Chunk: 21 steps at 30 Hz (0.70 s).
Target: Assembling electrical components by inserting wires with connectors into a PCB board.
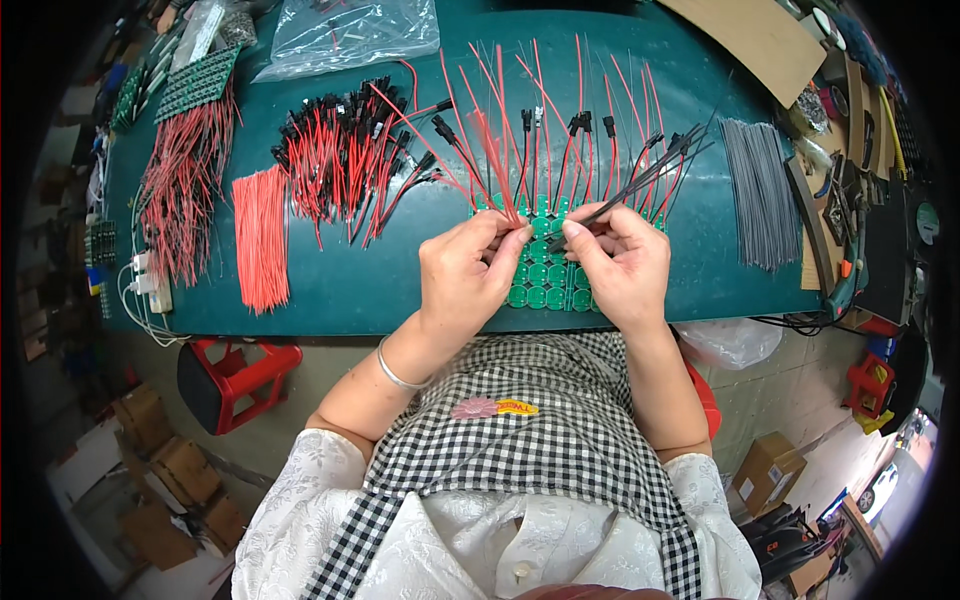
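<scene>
A green panel of round circuit boards lies on the green table in front of me, with several red wires and black-plugged leads standing up from its far rows. My left hand rests on the panel and pinches a bunch of thin red wires that fan upward. My right hand is beside it, fingers closed on a bundle of black wires that point up and to the right. The fingertips of both hands almost meet over the panel.
A pile of red leads with black plugs and a stack of cut red wires lie to the left. Grey wires lie to the right, a clear bag at the back. A red stool stands below the table edge.
</scene>
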Tool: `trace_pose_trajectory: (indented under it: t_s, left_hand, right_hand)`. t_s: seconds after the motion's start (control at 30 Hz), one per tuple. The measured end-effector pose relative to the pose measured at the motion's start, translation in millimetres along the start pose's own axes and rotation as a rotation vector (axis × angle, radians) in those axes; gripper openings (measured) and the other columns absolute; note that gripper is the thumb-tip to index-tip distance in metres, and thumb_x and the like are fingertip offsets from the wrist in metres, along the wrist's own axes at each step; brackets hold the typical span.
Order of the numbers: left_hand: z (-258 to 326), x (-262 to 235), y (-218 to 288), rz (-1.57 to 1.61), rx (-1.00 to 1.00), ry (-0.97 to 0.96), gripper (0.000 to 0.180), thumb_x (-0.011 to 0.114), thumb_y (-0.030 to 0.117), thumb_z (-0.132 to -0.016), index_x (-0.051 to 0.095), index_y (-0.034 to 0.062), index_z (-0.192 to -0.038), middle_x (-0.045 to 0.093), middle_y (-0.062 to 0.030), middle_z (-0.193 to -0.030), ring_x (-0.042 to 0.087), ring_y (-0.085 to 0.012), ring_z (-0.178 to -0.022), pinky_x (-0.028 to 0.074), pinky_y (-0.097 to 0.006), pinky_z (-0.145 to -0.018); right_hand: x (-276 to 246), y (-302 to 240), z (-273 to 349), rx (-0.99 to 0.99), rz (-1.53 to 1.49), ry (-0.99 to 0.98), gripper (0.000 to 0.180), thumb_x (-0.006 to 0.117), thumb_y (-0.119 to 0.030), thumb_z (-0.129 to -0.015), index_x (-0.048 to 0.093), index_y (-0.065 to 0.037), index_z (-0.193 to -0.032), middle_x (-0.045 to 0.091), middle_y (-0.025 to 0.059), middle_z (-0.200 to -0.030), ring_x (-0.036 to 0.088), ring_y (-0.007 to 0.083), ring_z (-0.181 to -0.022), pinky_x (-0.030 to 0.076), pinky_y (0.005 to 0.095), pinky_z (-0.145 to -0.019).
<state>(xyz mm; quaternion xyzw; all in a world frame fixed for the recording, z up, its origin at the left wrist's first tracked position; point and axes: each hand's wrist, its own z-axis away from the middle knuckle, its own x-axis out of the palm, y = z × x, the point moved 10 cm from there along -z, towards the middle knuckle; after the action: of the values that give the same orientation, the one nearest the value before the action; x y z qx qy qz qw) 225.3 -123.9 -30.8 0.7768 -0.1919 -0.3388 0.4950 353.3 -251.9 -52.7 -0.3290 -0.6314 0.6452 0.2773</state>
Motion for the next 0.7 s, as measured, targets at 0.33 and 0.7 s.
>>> trace_pose_trajectory:
  t_s: [0.33,0.7]
  left_hand:
    - [1.7,0.7,-2.5,-0.022,-0.024,-0.020,0.010,0.074,-0.003,-0.088,0.073,-0.0052,-0.097,0.074,-0.0084,-0.081,0.069,-0.0091,-0.067,0.056,-0.023,-0.060]
    - [-0.4,3.3,0.4,-0.108,0.010,-0.055,0.013,0.075,-0.003,-0.086,0.073,-0.0051,-0.099,0.075,-0.0097,-0.082,0.070,-0.0097,-0.067,0.055,-0.023,-0.059]
  right_hand:
    - [-7.5,0.7,-1.1,0.000,0.003,0.024,0.008,0.073,0.000,-0.087,0.069,0.007,-0.090,0.073,0.0110,-0.088,0.070,0.0112,-0.073,0.058,0.0251,-0.063]
    - [-9.3,0.4,-1.9,-0.006,-0.015,0.036,0.007,0.072,0.001,-0.087,0.069,0.007,-0.088,0.073,0.0108,-0.089,0.070,0.0110,-0.072,0.058,0.0249,-0.062]
